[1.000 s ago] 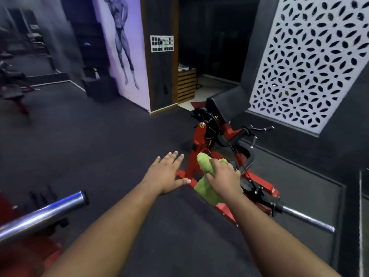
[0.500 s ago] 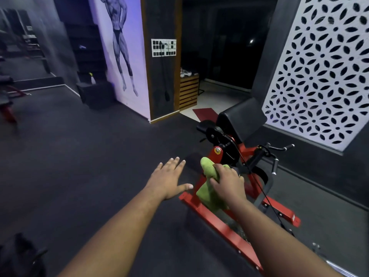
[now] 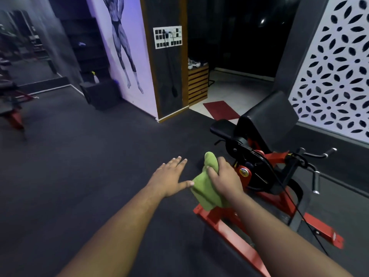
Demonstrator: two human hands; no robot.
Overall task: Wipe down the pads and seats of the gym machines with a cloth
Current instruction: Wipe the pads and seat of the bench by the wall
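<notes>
Both bare arms reach forward over the dark rubber gym floor [image 3: 83, 156]. The right hand [image 3: 224, 176] is clenched around a crumpled lime-green cloth [image 3: 203, 188], which bunches above the knuckles and hangs below the palm, held in the air in front of a red steel-framed gym machine [image 3: 225, 226]. The left hand [image 3: 169, 177] is flat and released, fingers spread, its thumb tip just beside the cloth. The machine's black padded seat [image 3: 221, 128] and slanted black arm pad [image 3: 267, 114] stand beyond the hands, well apart from the cloth.
</notes>
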